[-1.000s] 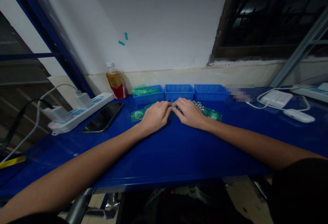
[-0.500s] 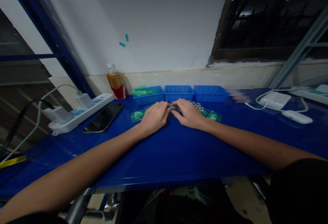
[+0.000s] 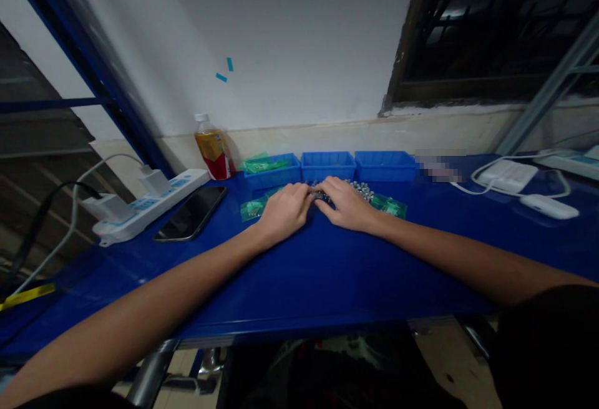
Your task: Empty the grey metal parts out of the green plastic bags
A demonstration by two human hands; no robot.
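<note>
My left hand (image 3: 285, 211) and my right hand (image 3: 350, 206) meet fingertip to fingertip over the middle of the blue table (image 3: 299, 278). Both have curled, closed fingers. A small dark and silvery metal piece (image 3: 321, 196) shows between the fingertips; its kind is too small to tell. Behind my right hand lies a heap of small silvery metal parts (image 3: 364, 189) that look like nuts, partly covered by the fingers. Beside my left hand is a green-tinted plastic bag (image 3: 253, 209) with small metal pieces inside. Another such bag (image 3: 392, 207) lies beside my right wrist.
Along the wall stand a blue bin (image 3: 274, 176) with green bags, a middle blue bin (image 3: 327, 166) and a right blue bin (image 3: 386, 167). Leftward are a drink bottle (image 3: 215, 150), a phone (image 3: 191, 214) and a power strip (image 3: 140, 212). A white charger (image 3: 509, 176) with cable lies right.
The view has shifted slightly. My hands stay together in the same place, with the fingertips and the small metal piece between them slightly repositioned.
</note>
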